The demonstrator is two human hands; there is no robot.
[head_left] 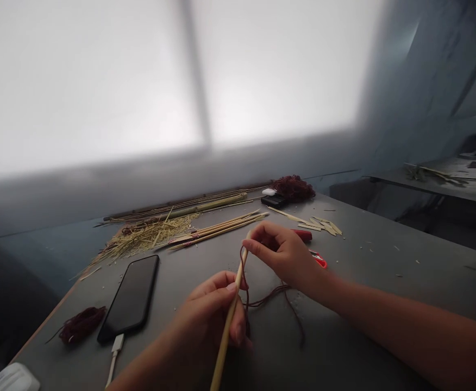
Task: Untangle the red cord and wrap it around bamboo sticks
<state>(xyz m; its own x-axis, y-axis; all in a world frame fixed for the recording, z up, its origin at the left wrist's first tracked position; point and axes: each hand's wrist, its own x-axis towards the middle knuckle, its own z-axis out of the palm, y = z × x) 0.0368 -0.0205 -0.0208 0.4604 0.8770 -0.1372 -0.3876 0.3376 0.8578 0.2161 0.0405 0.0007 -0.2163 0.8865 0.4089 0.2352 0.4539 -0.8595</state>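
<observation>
A slim pale wooden stick [229,320] slants up from the bottom edge, gripped partway along by my left hand [217,304] between thumb and fingers. Near its upper end, my right hand [281,250] is closed in a pinch on a strand of dark red yarn [242,260] laid along the stick. The strand loops down past my left fingers, and its loose ends [295,312] trail over the table to the right. Whether my right fingertips also grip the stick's tip is hard to make out. Beneath my right hand, a red-handled tool [318,259] is partly hidden.
On the grey table [368,315] lie a phone [132,296] with a white cable [114,353], a yarn bundle [82,325], several sticks [217,228], straw-like shavings [152,236], split strips [323,225] and a larger yarn heap [293,188]. Another table [437,182] stands right.
</observation>
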